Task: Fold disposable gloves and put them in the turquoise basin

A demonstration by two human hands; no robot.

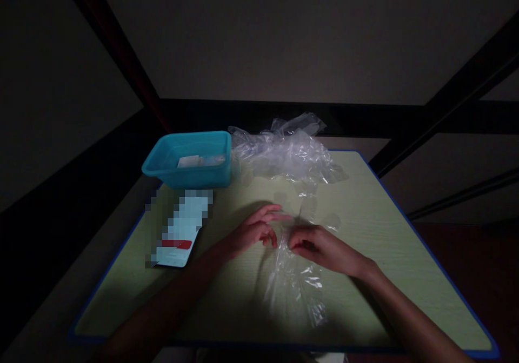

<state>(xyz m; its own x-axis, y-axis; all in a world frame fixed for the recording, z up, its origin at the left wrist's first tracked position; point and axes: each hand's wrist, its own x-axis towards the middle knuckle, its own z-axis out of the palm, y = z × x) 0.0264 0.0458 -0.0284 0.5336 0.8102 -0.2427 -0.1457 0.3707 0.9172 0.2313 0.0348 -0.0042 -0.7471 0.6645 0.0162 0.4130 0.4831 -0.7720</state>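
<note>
A clear plastic bag point(298, 284) lies crinkled across the middle of the table, its near end toward the front edge. My right hand point(318, 247) is closed in a pinch at the upper part of this bag, fingers curled together. Just to the left, my left hand point(259, 228) has its upper fingers stretched out toward the bag and its lower ones bent, with gaps between them. Its fingertips come close to the plastic; whether they touch it I cannot tell. Thin film between the two hands is hard to make out.
A heap of crumpled clear plastic bags point(287, 152) lies at the back of the table point(377, 233). To its left stands a blue plastic basket point(194, 176) holding small white items point(188, 161). A phone point(182, 230) with a lit, blurred screen lies at the left.
</note>
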